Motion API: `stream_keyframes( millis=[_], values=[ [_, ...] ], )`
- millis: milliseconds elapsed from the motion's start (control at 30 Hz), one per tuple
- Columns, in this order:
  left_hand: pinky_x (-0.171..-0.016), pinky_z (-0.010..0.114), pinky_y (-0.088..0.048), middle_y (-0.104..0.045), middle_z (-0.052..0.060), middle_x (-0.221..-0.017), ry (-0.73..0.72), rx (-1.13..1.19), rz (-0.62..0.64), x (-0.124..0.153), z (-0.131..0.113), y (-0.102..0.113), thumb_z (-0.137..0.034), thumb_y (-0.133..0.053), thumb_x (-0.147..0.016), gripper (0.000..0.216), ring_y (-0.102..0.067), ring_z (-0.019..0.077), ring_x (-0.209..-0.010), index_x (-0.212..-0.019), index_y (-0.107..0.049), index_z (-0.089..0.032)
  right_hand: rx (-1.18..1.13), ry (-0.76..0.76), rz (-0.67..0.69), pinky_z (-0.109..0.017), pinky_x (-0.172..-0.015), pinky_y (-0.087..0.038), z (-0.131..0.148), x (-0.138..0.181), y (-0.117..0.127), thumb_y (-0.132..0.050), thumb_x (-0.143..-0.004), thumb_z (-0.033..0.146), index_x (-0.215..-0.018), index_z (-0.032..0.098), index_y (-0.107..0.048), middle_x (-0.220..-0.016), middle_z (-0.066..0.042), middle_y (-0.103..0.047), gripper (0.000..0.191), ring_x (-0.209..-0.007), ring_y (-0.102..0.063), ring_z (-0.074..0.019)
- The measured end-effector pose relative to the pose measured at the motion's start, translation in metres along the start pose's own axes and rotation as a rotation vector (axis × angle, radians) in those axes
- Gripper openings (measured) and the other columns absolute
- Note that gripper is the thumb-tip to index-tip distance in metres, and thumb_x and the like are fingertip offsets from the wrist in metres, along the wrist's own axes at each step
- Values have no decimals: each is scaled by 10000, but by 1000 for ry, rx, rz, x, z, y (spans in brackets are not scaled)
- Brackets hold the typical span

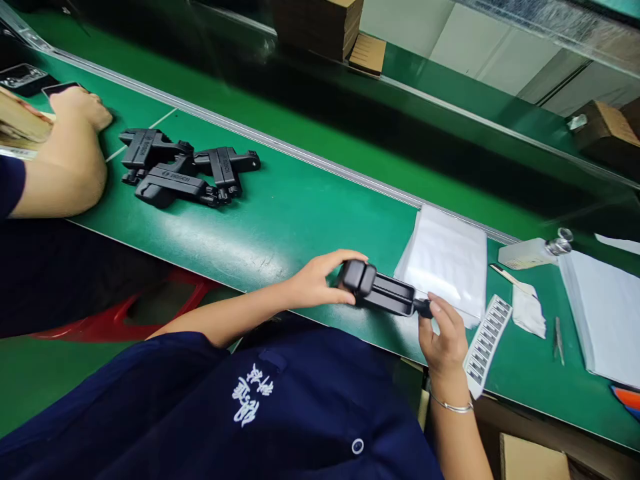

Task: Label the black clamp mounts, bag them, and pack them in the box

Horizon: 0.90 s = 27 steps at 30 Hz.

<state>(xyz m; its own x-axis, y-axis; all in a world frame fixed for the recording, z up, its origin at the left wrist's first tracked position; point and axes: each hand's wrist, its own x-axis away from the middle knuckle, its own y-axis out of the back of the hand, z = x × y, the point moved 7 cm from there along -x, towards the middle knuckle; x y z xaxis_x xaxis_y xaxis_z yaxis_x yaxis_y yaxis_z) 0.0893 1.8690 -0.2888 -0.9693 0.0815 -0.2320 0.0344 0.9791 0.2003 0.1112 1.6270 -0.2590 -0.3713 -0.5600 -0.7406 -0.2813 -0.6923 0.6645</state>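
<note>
A black plastic clamp-like holder [393, 293] is held level between both hands above the front edge of the green bench. My left hand [323, 280] grips its thick, blocky end, thumb on the near side and fingers on the far side. Around the narrow right end, with its small dark knob, the fingers of my right hand [443, 330] are closed. Just beyond the holder lies a stack of clear plastic bags [445, 260]. A sheet of black-and-white labels [489, 343] lies beside my right hand, partly under it.
Several similar black holders [185, 167] are heaped to the left. A co-worker's arm [75, 153] rests on the bench beyond them. To the right are a bottle [525, 253], a white cloth [529, 313], tweezers [558, 341] and a white stack [605, 313]. A metal rail [300, 157] runs along the back.
</note>
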Motion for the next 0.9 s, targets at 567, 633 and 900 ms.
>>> stream_keyframes(
  millis=[567,633,900],
  values=[
    [-848,355,-528,-695,85,-1044,1,-117,-214,6,3,14,-604,-755,-701,615,-665,244,-945,-1134,-599,-195,-1238,-1315,141,-273,-544,-471,-23,26,-74,-566,-843,581,-949,217,-637,-521,73,-449,386,-441,-382,-104],
    [-849,347,-515,-677,85,-1035,187,73,-341,3,20,17,-670,-664,-755,629,-647,240,-948,-1128,-592,-169,-994,-1122,59,-356,-781,-520,-27,23,-60,-608,-832,587,-1047,229,-663,-775,-17,-647,421,-735,-600,-179],
    [-961,363,-439,-644,104,-1159,211,289,-267,-6,32,-6,-677,-538,-851,624,-573,260,-1105,-1195,-590,-159,-855,-1126,-238,-342,-863,-448,-27,34,-64,-685,-813,464,-833,200,-671,-864,-15,-644,264,-864,-585,-190]
  ],
)
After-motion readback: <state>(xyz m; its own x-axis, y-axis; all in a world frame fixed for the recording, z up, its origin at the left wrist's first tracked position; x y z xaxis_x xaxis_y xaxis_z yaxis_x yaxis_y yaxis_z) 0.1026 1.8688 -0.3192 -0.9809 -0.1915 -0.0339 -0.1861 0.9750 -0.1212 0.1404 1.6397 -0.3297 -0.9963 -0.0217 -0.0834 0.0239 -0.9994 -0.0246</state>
